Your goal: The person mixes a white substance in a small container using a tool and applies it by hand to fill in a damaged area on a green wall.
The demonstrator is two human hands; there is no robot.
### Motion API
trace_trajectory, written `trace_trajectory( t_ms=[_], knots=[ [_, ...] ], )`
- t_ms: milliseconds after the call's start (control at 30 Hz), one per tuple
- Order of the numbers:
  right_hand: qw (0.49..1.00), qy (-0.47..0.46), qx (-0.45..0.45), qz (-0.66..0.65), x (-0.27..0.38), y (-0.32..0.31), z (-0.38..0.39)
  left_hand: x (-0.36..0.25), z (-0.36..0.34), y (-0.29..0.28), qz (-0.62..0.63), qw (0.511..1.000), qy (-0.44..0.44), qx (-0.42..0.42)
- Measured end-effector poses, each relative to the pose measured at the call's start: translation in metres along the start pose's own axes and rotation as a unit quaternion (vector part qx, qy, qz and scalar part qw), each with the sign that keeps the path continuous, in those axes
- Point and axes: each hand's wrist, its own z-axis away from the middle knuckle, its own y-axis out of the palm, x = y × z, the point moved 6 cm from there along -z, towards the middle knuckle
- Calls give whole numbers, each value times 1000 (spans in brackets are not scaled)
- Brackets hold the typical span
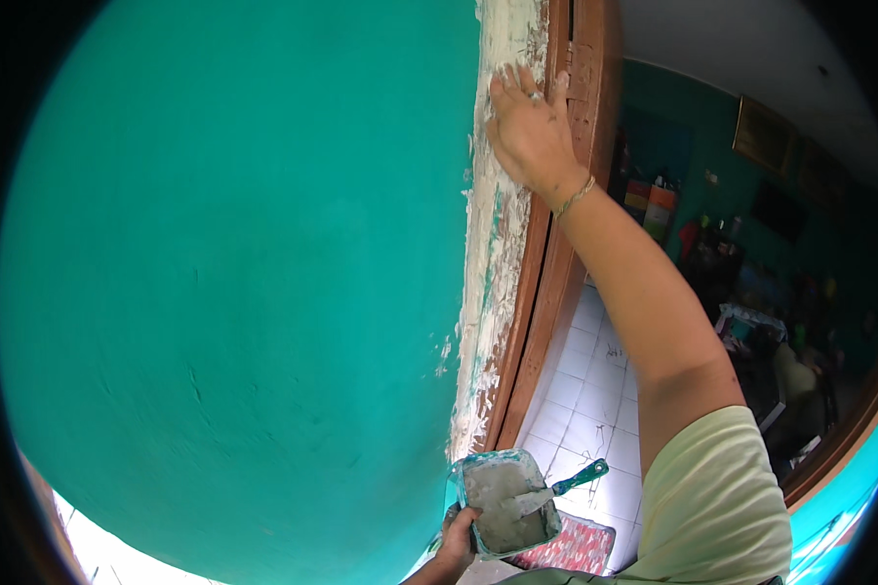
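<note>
In the upper middle of the frame, the right hand (532, 132) lies with its back to the camera on a strip of white filler (498, 253), fingers pointing up. Its grip is spread: the fingers are parted, the outermost one on the right standing off toward the brown door frame (556, 283). Pale smears show on the fingers, and a thin bracelet (574, 198) circles the wrist. The forearm slants down to a pale yellow-green sleeve (717, 497) at the lower right.

At the lower centre, the left hand (458, 536) pinches the left side of a shallow tray (532, 475), thumb over the rim; the fingers underneath are mostly hidden. The tray holds grey-white paste (502, 507), and a putty knife (561, 486) leans across its right rim, blade in the paste and green handle pointing to the upper right.

The filler runs from the top edge of the frame down nearly to the tray, between the teal wall (244, 244) on the left and the door frame on the right. Its surface is rough and ragged at the edges, with teal streaks showing through lower down.

Right of the door frame lies a white tiled floor (580, 400), with a red patterned mat (583, 544) partly behind the tray. A framed picture (763, 130) hangs in the dim room at the upper right.
</note>
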Motion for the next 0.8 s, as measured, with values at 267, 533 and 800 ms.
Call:
trace_trajectory(
  t_ms=[267, 533, 800],
  knots=[
    [999, 23, 32, -34, 70, -26, 91, 4, 5, -31, -43, 996, 63, 37],
    [987, 8, 155, -46, 111, -4, 192, 15, 16, -57, 10, 997, 41, 59],
    [990, 15, 106, -90, 102, -43, 139, -8, 60, -52, -27, 997, 64, 45]
  ],
)
